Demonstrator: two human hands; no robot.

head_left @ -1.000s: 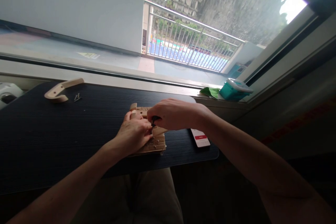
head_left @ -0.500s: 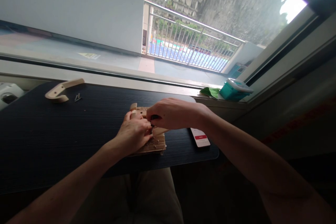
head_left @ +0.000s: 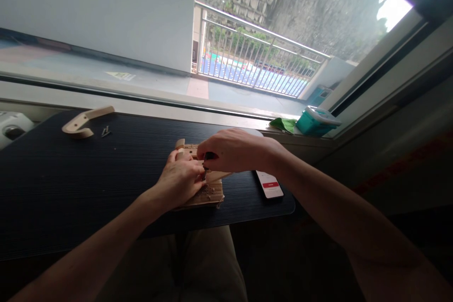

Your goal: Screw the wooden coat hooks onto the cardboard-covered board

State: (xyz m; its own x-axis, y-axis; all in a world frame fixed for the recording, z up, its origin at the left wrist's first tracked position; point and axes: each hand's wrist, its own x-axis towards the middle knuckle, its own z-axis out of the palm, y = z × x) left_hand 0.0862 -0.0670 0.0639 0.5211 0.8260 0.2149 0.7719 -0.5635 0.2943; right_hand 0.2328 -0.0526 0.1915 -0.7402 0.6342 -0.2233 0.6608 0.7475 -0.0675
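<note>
A board of corrugated cardboard (head_left: 212, 194), its edge ragged, lies near the table's front with brown crumbs on it. On top sits a pale wooden piece (head_left: 219, 176) with a dark hole near its far end, much of it under my hands. My left hand (head_left: 180, 179) is closed over this piece and presses it down. From above, my right hand (head_left: 233, 151) grips a dark-handled screwdriver-like tool (head_left: 211, 155) whose thin shaft points down beside my left fingertips. Its tip is hidden.
At the back left of the dark table (head_left: 71, 188) lie a curved wooden hook (head_left: 79, 125) and several screws (head_left: 105, 131). A phone (head_left: 270, 184) rests at the right. A teal box (head_left: 316, 120) and a green cloth (head_left: 283, 124) are on the window sill.
My right hand has risen slightly and turned a little around the tool, showing more of the dark handle. My left hand and the board stay in place.
</note>
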